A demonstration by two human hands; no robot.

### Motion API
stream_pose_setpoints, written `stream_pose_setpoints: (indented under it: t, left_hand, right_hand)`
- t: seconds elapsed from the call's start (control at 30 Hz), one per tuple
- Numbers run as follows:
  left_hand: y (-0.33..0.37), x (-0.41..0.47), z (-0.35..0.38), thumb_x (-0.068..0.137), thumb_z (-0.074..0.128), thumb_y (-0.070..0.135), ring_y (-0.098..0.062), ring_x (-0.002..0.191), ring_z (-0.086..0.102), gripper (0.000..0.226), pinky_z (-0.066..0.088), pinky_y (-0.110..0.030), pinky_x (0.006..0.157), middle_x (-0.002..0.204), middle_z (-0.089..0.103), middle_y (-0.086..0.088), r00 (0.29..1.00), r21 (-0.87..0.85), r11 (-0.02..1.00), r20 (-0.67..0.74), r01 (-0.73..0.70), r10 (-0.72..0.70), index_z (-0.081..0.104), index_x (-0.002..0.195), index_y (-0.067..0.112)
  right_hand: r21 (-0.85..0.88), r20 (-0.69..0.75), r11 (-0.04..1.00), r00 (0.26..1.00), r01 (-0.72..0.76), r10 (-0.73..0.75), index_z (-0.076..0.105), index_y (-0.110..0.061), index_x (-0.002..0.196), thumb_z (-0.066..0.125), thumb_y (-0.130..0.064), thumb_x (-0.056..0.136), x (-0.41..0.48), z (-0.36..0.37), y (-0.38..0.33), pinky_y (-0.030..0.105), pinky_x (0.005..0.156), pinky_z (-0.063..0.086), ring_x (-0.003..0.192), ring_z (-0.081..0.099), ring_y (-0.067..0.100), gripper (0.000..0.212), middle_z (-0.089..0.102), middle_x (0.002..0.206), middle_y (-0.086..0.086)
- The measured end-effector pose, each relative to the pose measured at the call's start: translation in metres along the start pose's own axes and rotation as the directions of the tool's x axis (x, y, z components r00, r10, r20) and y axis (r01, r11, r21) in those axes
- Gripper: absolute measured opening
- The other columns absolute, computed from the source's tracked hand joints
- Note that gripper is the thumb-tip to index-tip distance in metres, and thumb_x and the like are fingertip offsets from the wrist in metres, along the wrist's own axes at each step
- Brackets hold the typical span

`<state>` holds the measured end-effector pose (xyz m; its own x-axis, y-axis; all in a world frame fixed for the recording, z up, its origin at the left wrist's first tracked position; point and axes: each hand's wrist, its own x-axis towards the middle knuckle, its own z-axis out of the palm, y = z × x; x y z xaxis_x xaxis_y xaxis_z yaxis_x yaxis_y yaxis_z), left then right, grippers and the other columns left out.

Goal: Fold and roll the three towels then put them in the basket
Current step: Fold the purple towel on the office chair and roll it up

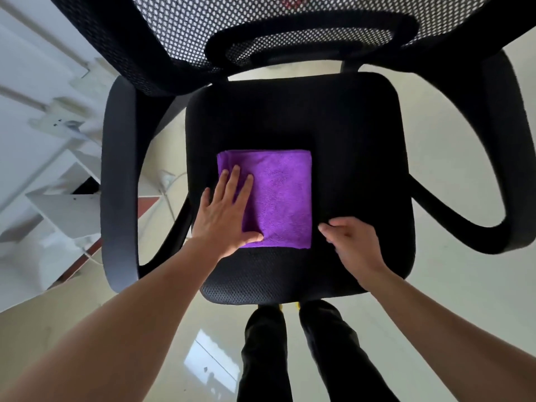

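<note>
The head view looks straight down on a black office chair. A purple towel, folded into a neat rectangle, lies flat on the chair seat, towards its near half and a little to the person's left of centre.

The left hand lies spread on the towel's left part. Its fingers are straight and slightly apart, pointing away from the person, and the thumb rests along the towel's near edge. The palm overlaps the towel's left border and sits partly on the seat.

The right hand sits on the seat just beside the towel's near right corner. Its fingers are loosely curled towards the cloth, and nothing shows in its grip. Whether the fingertips touch the towel's edge is unclear.

The mesh backrest rises at the far side. A curved armrest loops out on the person's left. The person's legs in dark trousers stand on the pale glossy floor before the seat. White shelving stands blurred to the left.
</note>
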<state>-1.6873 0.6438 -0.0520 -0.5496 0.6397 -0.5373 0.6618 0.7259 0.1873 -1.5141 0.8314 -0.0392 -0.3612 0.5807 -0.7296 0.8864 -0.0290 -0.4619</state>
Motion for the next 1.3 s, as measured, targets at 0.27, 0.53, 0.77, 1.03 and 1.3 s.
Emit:
stream_pose_setpoints:
  t: [0.27,0.53,0.77,1.03,1.3]
  left_hand:
    - [0.012,-0.001,-0.026,0.075,0.067,0.056,-0.027,0.147,0.009,0.095,0.020,-0.046,0.115,0.161,0.006,-0.007,1.000,-0.010,1.000,0.006,0.018,-0.018,0.018,0.151,0.027]
    - [0.076,0.040,-0.066,0.093,0.051,0.006,-0.015,0.084,0.065,0.028,0.055,-0.029,0.080,0.101,0.069,-0.007,0.980,-0.850,0.488,0.168,0.200,-0.109,0.061,0.119,0.007]
    - [0.067,0.076,-0.068,0.094,0.041,0.059,-0.028,0.093,0.068,0.064,0.055,-0.042,0.084,0.102,0.068,-0.016,0.814,-0.819,0.016,0.568,0.574,-0.122,0.055,0.118,0.002]
    - [0.076,0.079,-0.082,0.079,0.068,0.031,-0.027,0.093,0.063,0.037,0.057,-0.034,0.061,0.108,0.060,-0.011,0.806,-0.810,0.182,0.475,0.558,-0.353,0.059,0.108,0.010]
    - [0.032,0.044,-0.053,0.077,0.063,0.006,-0.023,0.092,0.059,0.040,0.049,-0.034,0.074,0.100,0.061,-0.007,0.931,-0.736,0.627,0.013,0.256,-0.365,0.057,0.116,0.016]
  right_hand:
    - [0.009,0.153,1.000,0.988,0.025,-0.026,0.066,-0.015,0.098,0.085,-0.031,0.063,0.023,0.029,-0.039,0.027,0.071,0.049,0.084,0.066,0.017,0.042,0.068,0.089,-0.004]
    - [0.063,0.147,0.998,0.989,0.016,-0.025,0.061,-0.018,0.104,0.087,-0.026,0.062,0.044,-0.037,-0.039,0.024,0.066,0.054,0.086,0.066,0.013,0.050,0.067,0.099,-0.003]
    - [-0.557,-0.071,0.774,0.912,0.300,-0.404,0.044,-0.017,0.114,0.079,-0.038,0.073,0.020,-0.018,-0.027,0.029,0.062,0.039,0.085,0.064,0.027,0.058,0.062,0.100,0.002]
    - [-0.698,0.080,0.483,0.728,0.528,-0.681,0.057,-0.019,0.128,0.071,-0.032,0.079,-0.054,-0.001,-0.016,0.039,0.066,0.051,0.092,0.059,0.026,0.053,0.060,0.114,0.005]
    - [-0.610,0.260,0.488,0.740,0.624,-0.620,0.065,-0.019,0.111,0.067,-0.024,0.082,-0.067,0.027,-0.018,0.039,0.074,0.048,0.092,0.057,0.026,0.030,0.058,0.106,0.004]
